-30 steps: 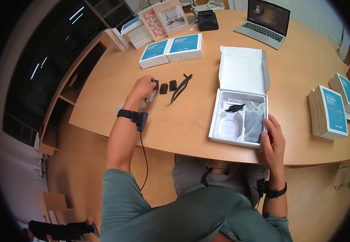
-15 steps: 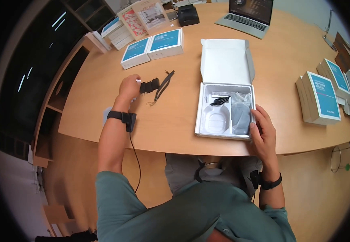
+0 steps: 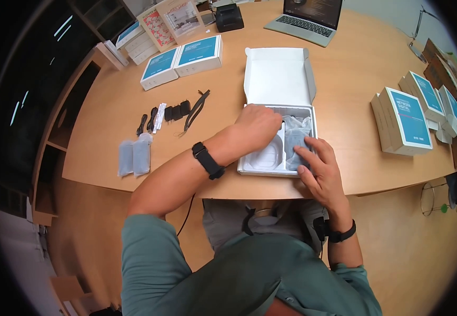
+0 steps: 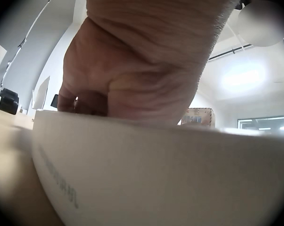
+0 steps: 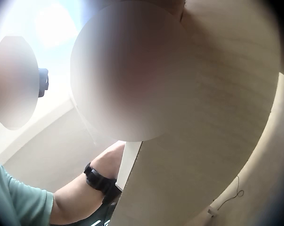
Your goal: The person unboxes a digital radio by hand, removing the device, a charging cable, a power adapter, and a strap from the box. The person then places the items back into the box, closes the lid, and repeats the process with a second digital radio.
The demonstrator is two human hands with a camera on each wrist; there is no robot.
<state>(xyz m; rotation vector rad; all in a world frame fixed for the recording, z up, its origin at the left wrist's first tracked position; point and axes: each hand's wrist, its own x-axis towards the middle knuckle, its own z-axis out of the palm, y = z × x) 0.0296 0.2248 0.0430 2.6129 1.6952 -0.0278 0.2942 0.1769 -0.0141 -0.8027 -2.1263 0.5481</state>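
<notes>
- Head view: the left hand's point(image 3: 259, 126) grip cannot be told, its fingers hidden as they reach down, knuckles up, into the back of the open white box point(image 3: 277, 76).
- Head view: the right hand point(image 3: 320, 171) is loosely spread, gripping nothing, fingertips at the bagged item point(image 3: 296, 145) in the box's right compartment, forearm angled in from the near edge.
- Left wrist view: the left hand bends down behind the box's wall, fingertips hidden.
- Right wrist view: a banded forearm point(image 5: 76, 197) slants upward from a green sleeve point(image 5: 26, 200); blur hides any grip.
</notes>
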